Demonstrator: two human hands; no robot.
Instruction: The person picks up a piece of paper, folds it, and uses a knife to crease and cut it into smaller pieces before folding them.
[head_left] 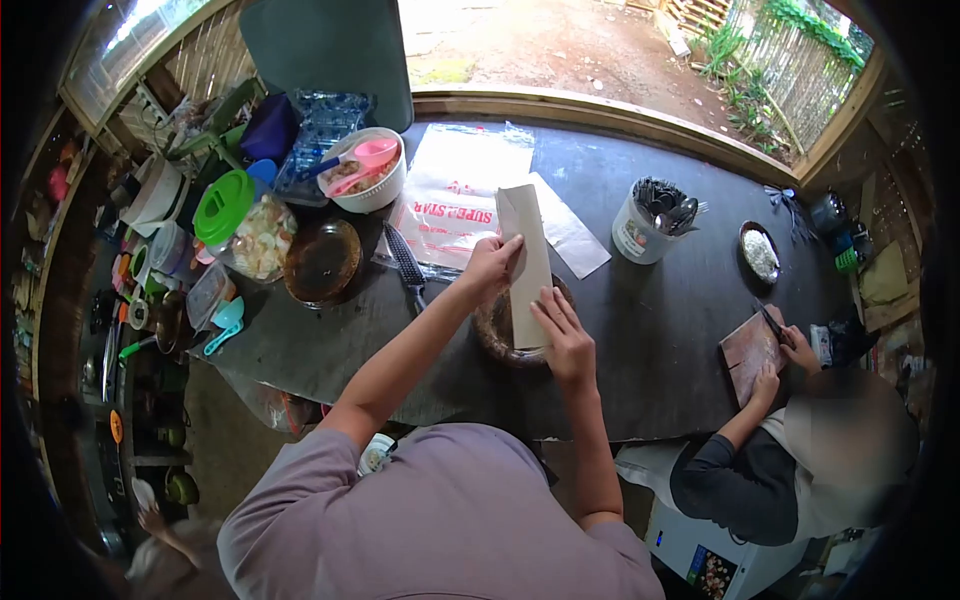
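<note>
A folded strip of brown paper (533, 280) is held up over the table between my two hands. My left hand (490, 268) pinches its left edge, with the thumb on top. My right hand (568, 335) grips the lower right edge, its fingers lying along the paper. Partly hidden below is a round brown dish (490, 335). Behind the strip lie a plastic packet printed SUPER STAR (440, 215) and a pale paper sheet (570, 230). A knife with a dark speckled blade (405, 262) rests left of my left hand.
At right, another person's hands (780, 365) work with a knife at a wooden board (745, 352). A tub of spoons and forks (650, 225) and a dish of white food (762, 255) stand beyond. Left are a white bowl (375, 190), a brown plate (320, 265) and a green-lidded container (225, 205).
</note>
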